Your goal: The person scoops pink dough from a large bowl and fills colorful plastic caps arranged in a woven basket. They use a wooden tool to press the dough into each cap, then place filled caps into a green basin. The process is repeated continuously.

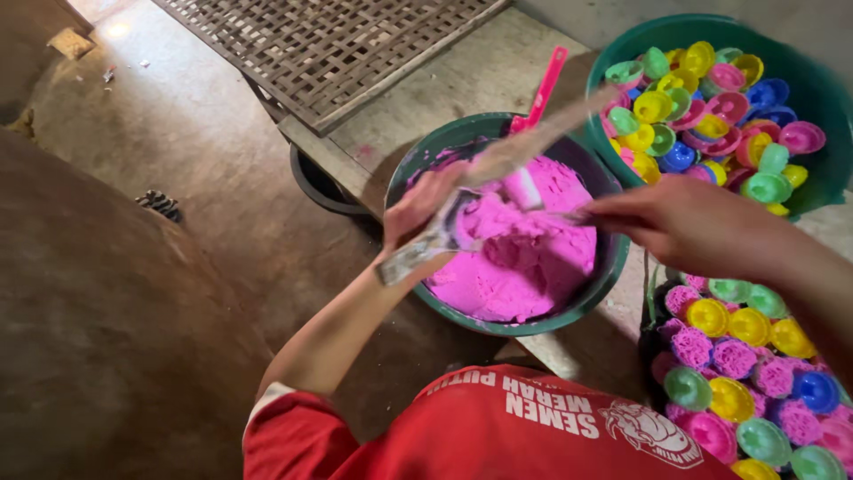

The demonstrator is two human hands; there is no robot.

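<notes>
A person is leaning over a green bowl of pink dough. Left hand is gripping a metal scraper; right hand is pinching a thin tool over the dough. Moulds are sitting just beside; a careless scoop could be spilling dough over the rim

The left hand sits at centre frame, its bare forearm running down toward seven o'clock into a red short sleeve with a white cuff, fingers curled closed around something. The right hand enters from four o'clock, wrist bent, back of the hand up, fingers pinched together and pointing toward nine o'clock at the left hand.
</notes>
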